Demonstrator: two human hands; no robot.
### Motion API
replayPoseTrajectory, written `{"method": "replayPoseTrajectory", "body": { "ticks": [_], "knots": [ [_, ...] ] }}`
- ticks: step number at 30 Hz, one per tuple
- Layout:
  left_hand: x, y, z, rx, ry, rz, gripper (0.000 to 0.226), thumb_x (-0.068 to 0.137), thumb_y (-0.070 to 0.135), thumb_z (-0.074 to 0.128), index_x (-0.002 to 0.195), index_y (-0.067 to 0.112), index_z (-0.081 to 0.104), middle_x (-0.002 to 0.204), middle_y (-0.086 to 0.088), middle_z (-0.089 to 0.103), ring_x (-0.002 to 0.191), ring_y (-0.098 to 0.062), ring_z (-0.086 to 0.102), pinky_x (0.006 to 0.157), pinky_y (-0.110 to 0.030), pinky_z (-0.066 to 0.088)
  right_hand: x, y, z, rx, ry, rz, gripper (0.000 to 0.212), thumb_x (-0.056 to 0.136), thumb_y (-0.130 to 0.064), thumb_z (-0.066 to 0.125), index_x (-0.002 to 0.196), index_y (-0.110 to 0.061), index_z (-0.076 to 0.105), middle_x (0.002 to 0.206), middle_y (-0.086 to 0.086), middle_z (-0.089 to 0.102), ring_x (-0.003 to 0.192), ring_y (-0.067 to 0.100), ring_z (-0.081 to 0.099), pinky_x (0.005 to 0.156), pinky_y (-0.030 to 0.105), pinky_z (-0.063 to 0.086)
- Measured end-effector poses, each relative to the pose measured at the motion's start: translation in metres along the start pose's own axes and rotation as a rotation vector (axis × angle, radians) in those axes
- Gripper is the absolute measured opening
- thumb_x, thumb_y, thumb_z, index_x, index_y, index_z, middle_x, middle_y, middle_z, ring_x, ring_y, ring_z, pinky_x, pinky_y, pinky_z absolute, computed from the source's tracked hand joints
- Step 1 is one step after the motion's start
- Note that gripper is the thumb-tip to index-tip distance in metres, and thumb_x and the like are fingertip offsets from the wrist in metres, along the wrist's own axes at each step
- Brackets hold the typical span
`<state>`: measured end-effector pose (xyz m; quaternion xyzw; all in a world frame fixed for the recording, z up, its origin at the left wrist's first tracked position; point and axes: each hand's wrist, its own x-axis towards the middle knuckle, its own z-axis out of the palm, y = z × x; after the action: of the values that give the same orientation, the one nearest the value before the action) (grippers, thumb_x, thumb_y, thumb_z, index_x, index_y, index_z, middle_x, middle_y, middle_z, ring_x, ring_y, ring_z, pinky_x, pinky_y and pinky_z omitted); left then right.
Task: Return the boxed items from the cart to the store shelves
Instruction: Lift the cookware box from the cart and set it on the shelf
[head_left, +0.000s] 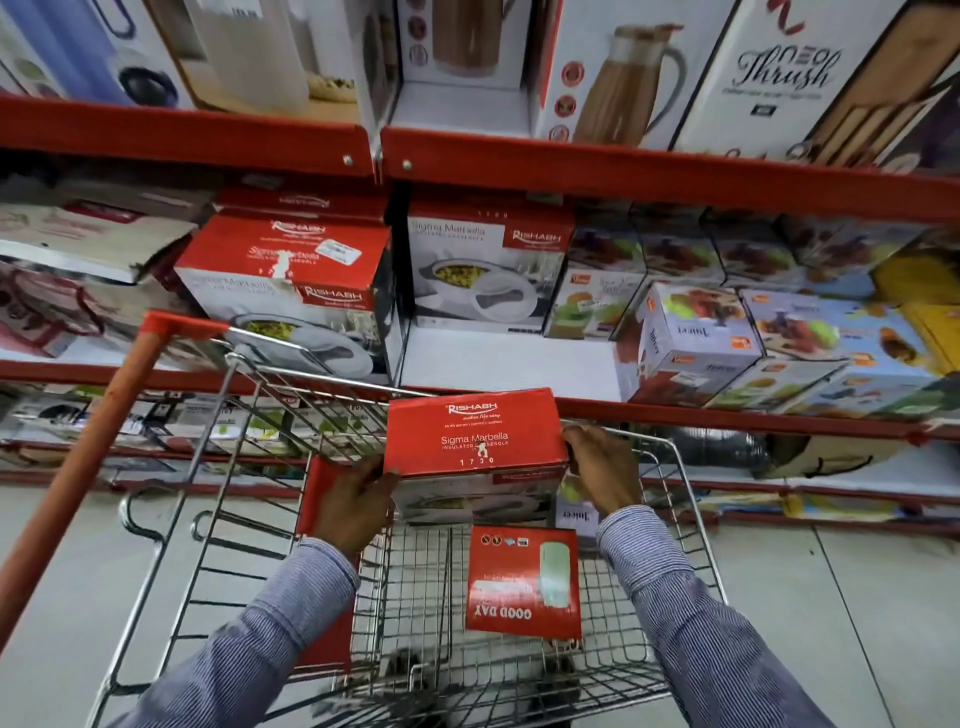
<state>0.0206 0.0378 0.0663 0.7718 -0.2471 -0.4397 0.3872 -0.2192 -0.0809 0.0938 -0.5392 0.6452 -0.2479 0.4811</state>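
Observation:
A red and white Rishabh casserole box (475, 441) is held above the wire cart (691, 525), level with its far rim. My left hand (356, 506) grips the box's left side and my right hand (605, 470) grips its right side. Below it in the cart lie a red Good Day box (522, 584), a small white Juicer box (576, 514) partly hidden behind my right wrist, and a red box (319, 499) standing against the left wall. Matching Rishabh boxes (291, 286) stand on the middle shelf (498, 358), with a bare white gap in front of the right one.
Red steel shelves run across the view. Juicer boxes (696, 343) are stacked at the right of the middle shelf, jug boxes (623, 78) fill the top shelf, and packets sit on the lower shelves. The cart's orange handle (88, 452) slants at the left.

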Motion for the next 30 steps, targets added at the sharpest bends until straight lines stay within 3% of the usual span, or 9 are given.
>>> {"method": "replayPoseTrajectory", "body": {
  "ticks": [2, 5, 9, 12, 15, 20, 26, 30],
  "knots": [
    [-0.015, 0.02, -0.009, -0.025, 0.059, 0.065, 0.018, 0.081, 0.039, 0.064, 0.094, 0.03, 0.074, 0.095, -0.002, 0.076, 0.089, -0.028, 0.069, 0.09, -0.046, 0.052, -0.005, -0.018, -0.009, 0.052, 0.019, -0.037, 0.028, 0.09, -0.034, 0.055, 0.089, -0.012, 0.072, 0.086, 0.004, 0.075, 0.08, 0.019, 0.069, 0.068, 0.025, 0.049],
    [-0.039, 0.054, -0.022, 0.013, 0.183, 0.215, 0.012, 0.092, 0.025, 0.063, 0.098, 0.023, 0.073, 0.088, -0.002, 0.075, 0.077, -0.018, 0.068, 0.085, -0.041, 0.055, -0.009, -0.045, -0.024, 0.081, 0.046, -0.139, 0.029, 0.087, -0.032, 0.06, 0.082, -0.005, 0.071, 0.084, 0.013, 0.076, 0.082, 0.03, 0.071, 0.072, 0.035, 0.055],
    [-0.058, 0.095, -0.037, 0.099, 0.301, 0.377, 0.014, 0.093, 0.026, 0.061, 0.102, 0.024, 0.072, 0.084, 0.001, 0.072, 0.074, -0.018, 0.067, 0.073, -0.029, 0.05, -0.015, -0.081, -0.041, 0.162, 0.056, -0.228, 0.016, 0.086, -0.02, 0.064, 0.073, -0.014, 0.071, 0.074, 0.002, 0.072, 0.07, 0.019, 0.066, 0.055, 0.012, 0.049],
    [-0.052, 0.115, -0.045, 0.137, 0.333, 0.445, 0.022, 0.092, 0.033, 0.061, 0.104, 0.02, 0.075, 0.083, -0.001, 0.075, 0.075, -0.018, 0.069, 0.068, -0.027, 0.046, -0.013, -0.1, -0.048, 0.2, 0.069, -0.264, 0.011, 0.084, -0.02, 0.065, 0.078, -0.019, 0.074, 0.082, 0.001, 0.075, 0.08, 0.02, 0.069, 0.068, 0.027, 0.054],
    [-0.046, 0.133, -0.046, 0.131, 0.329, 0.468, 0.026, 0.092, 0.031, 0.061, 0.111, 0.019, 0.074, 0.089, -0.006, 0.078, 0.076, -0.02, 0.071, 0.071, -0.029, 0.052, -0.006, -0.113, -0.055, 0.25, 0.084, -0.263, 0.01, 0.084, -0.018, 0.065, 0.085, -0.022, 0.074, 0.088, 0.003, 0.076, 0.088, 0.025, 0.07, 0.079, 0.042, 0.058],
    [-0.027, 0.15, -0.039, 0.072, 0.299, 0.497, 0.031, 0.09, 0.031, 0.063, 0.116, 0.017, 0.071, 0.096, -0.007, 0.078, 0.078, -0.023, 0.075, 0.081, -0.045, 0.061, 0.012, -0.115, -0.061, 0.286, 0.076, -0.281, 0.018, 0.085, -0.016, 0.064, 0.1, -0.019, 0.074, 0.099, 0.003, 0.076, 0.094, 0.022, 0.071, 0.086, 0.042, 0.058],
    [-0.005, 0.161, -0.027, 0.1, 0.315, 0.486, 0.031, 0.092, 0.022, 0.061, 0.122, 0.016, 0.069, 0.094, -0.015, 0.078, 0.084, -0.031, 0.071, 0.078, -0.03, 0.052, 0.038, -0.113, -0.056, 0.271, 0.041, -0.287, 0.022, 0.089, -0.011, 0.061, 0.099, -0.028, 0.069, 0.103, 0.002, 0.073, 0.1, 0.023, 0.069, 0.09, 0.04, 0.055],
    [0.008, 0.16, -0.016, 0.045, 0.303, 0.413, 0.034, 0.093, 0.019, 0.06, 0.127, 0.017, 0.065, 0.107, -0.022, 0.074, 0.098, -0.039, 0.069, 0.087, -0.039, 0.054, 0.054, -0.106, -0.046, 0.249, 0.037, -0.281, 0.025, 0.089, -0.011, 0.061, 0.11, -0.021, 0.069, 0.109, 0.004, 0.072, 0.103, 0.021, 0.067, 0.095, 0.045, 0.054]
  ]
}}
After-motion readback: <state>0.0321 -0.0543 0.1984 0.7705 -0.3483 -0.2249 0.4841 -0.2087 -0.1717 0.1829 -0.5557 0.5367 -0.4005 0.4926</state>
